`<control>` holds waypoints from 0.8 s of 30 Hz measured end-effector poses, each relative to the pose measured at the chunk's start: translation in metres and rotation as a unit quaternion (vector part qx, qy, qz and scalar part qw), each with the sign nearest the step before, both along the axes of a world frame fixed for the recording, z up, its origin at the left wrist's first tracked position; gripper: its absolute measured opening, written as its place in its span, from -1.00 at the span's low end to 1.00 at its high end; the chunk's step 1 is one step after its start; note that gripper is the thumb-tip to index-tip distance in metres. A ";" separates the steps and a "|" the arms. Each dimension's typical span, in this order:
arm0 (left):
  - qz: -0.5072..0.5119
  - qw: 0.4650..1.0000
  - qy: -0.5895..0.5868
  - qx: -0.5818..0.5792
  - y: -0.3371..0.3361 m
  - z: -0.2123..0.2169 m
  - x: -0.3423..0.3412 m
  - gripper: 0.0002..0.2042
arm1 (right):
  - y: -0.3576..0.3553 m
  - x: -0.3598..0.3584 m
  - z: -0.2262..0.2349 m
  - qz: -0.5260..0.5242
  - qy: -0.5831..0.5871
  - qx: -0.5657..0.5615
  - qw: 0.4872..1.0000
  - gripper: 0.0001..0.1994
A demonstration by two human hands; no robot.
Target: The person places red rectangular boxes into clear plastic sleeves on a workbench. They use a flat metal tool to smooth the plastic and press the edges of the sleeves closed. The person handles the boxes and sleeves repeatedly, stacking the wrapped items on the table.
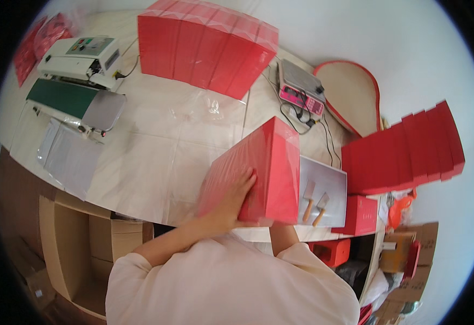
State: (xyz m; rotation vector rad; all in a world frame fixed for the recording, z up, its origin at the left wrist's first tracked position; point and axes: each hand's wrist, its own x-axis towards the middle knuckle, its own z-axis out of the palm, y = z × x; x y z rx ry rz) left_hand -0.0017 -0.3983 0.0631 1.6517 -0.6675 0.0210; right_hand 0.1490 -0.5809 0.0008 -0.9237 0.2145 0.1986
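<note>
A flat red box [272,162] stands tilted on its edge near the table's front edge, wrapped in a clear film. My left hand [231,203] lies flat against its left face, fingers spread and pointing up. My right forearm [286,235] goes up behind the box's lower edge; the hand itself is hidden by the box.
A row of red boxes [204,46] stands at the back; another row [405,146] stands at the right. A sealing machine [80,70] sits at the left, a scale [301,86] behind the box. A metal tray [329,189] holds two scrapers [315,200]. An open carton [74,244] stands below the table.
</note>
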 end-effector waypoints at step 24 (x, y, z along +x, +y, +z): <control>0.428 0.890 -0.155 0.029 0.016 -0.053 -0.040 0.17 | 0.149 0.004 0.107 0.459 -0.074 -0.163 0.870 -0.41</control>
